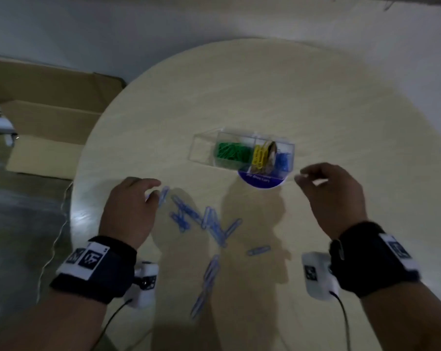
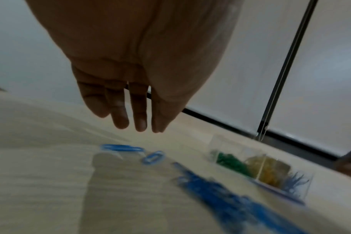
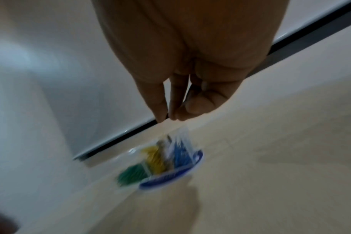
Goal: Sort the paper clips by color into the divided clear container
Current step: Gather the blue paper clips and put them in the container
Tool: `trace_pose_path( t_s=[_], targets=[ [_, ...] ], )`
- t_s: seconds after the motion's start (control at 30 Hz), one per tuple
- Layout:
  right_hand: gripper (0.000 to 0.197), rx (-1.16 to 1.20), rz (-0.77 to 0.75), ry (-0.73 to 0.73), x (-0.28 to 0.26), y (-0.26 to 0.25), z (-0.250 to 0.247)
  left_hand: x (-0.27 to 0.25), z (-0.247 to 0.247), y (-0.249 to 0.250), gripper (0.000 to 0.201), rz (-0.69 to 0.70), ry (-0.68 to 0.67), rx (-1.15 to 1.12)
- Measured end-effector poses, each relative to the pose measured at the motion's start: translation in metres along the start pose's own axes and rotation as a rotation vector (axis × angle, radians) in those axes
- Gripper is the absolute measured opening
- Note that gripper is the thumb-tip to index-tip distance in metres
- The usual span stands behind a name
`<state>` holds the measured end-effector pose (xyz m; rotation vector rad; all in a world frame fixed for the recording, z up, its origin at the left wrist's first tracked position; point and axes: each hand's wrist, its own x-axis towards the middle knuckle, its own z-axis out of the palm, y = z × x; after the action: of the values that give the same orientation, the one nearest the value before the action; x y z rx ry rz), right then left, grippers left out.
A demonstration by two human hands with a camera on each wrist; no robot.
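A clear divided container (image 1: 201, 148) lies at the middle of the round table. It holds green clips (image 1: 231, 153), yellow clips (image 1: 260, 155) and blue clips (image 1: 282, 160); its left end has nothing in it. Several loose blue clips (image 1: 209, 221) are scattered in front of it. My left hand (image 1: 152, 191) hovers at the left end of that scatter, just beside one blue clip (image 1: 163, 196). In the left wrist view its fingers (image 2: 138, 120) hang straight and hold nothing. My right hand (image 1: 300, 174) floats just right of the container's blue end. Thumb and fingertips (image 3: 160, 117) meet, and no clip shows between them.
A round blue-and-white label (image 1: 261, 183) pokes out from under the container's near side. The table edge (image 1: 75, 198) curves close past my left hand. Cardboard boxes (image 1: 49, 122) stand on the floor to the left, with a thin cable (image 1: 54, 236) beside the table.
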<state>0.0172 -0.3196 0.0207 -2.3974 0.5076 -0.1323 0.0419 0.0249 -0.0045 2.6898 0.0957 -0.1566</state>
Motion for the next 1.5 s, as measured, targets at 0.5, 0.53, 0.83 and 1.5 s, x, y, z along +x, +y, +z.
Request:
trace_pose_path(
  t_s=[0.5,0.53,0.83,1.5],
  targets=[
    [0.009,-0.323,-0.324,-0.501,-0.107,0.011,0.054,-0.025,0.011,-0.043,0.005,-0.027,-0.066,-0.104],
    [0.009,-0.326,-0.314,-0.513,-0.105,0.011,0.054,-0.026,0.011,-0.043,0.001,-0.081,-0.098,-0.158],
    [0.009,-0.299,-0.581,-0.564,-0.072,-0.021,0.058,0.006,-0.013,-0.026,0.010,0.368,-0.136,-0.003],
    [0.016,-0.192,-0.170,-0.385,-0.072,-0.036,0.090,-0.023,-0.002,-0.038,0.009,0.331,-0.147,0.094]
  ],
)
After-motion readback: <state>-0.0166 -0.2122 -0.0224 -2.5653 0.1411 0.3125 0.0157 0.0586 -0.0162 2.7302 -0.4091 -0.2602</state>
